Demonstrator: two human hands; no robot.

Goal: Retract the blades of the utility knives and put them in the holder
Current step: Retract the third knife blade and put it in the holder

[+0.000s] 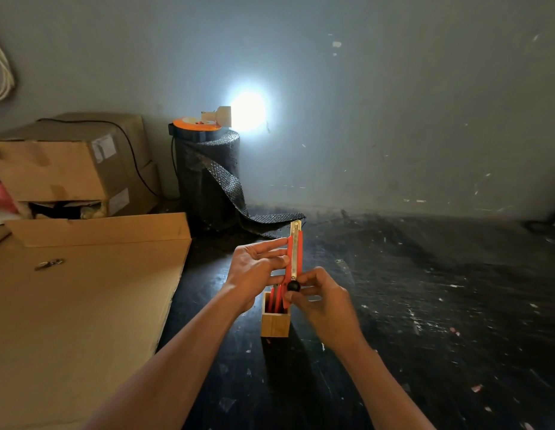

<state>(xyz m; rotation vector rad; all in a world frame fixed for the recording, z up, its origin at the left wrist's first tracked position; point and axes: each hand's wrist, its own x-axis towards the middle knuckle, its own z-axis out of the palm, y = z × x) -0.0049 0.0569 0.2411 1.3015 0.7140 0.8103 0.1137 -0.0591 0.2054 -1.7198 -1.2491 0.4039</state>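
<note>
Above the holder [274, 321] we saw both hands on one red knife [293, 262], held nearly upright, tip pointing up and away. The left hand [254, 268] steadied the body from the left side, fingers spread and flat against it, thumb touching the lower part; more a loose brace than a fist. The right hand [316, 296] pinched the lower end, thumb and forefinger on the black knob [293, 286]. The metal track ran up the knife's face from that knob to the tip; we could not tell whether any blade stuck out at the top. Just below the grip, the knife's bottom end was at the holder's mouth, overlapping its right rim. Left of that end, inside the holder, more red knives [273, 301] stood upright. The holder sat on the dark, scuffed table [425, 305], directly under both hands. Left of the left forearm lay a flat cardboard sheet [83, 305] with a small metal object [49, 264] on it. Beyond the knife tip stood a dark roll [208, 178] and a bright lamp [246, 111].
</note>
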